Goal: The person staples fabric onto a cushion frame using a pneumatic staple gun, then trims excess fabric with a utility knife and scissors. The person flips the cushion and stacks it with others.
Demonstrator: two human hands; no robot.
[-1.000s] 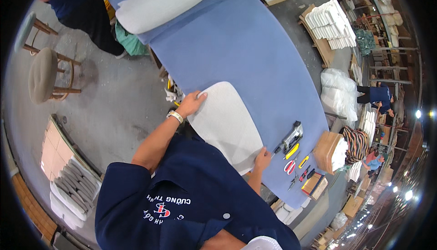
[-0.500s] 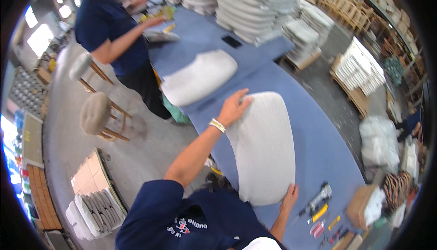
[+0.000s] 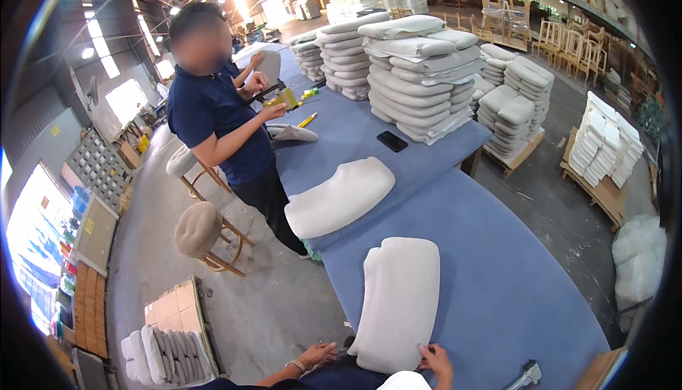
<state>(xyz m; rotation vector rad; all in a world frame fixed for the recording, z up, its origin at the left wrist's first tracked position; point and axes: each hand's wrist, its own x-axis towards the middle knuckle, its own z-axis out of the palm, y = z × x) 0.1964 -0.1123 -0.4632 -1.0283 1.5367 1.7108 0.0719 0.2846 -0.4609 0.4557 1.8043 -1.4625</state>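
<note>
both hands [image 3: 376, 359] grip the pale seat pad [image 3: 398, 301] on the blue table [image 3: 490, 276] (warehouse floor around).

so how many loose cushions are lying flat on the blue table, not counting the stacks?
3. One cushion nearest the person, with the right hand on its near edge; a second just beyond it; a third by the co-worker. Stacks may hide more.

Surface: long blue-covered table [image 3: 497, 262].
Near end: pale seat cushion [image 3: 398, 301] lying flat.
Middle: second, curved cushion [image 3: 339, 196].
Far part: black phone [image 3: 391, 141], yellow pencil [image 3: 307, 120], cushion stacks [image 3: 419, 77].
</note>
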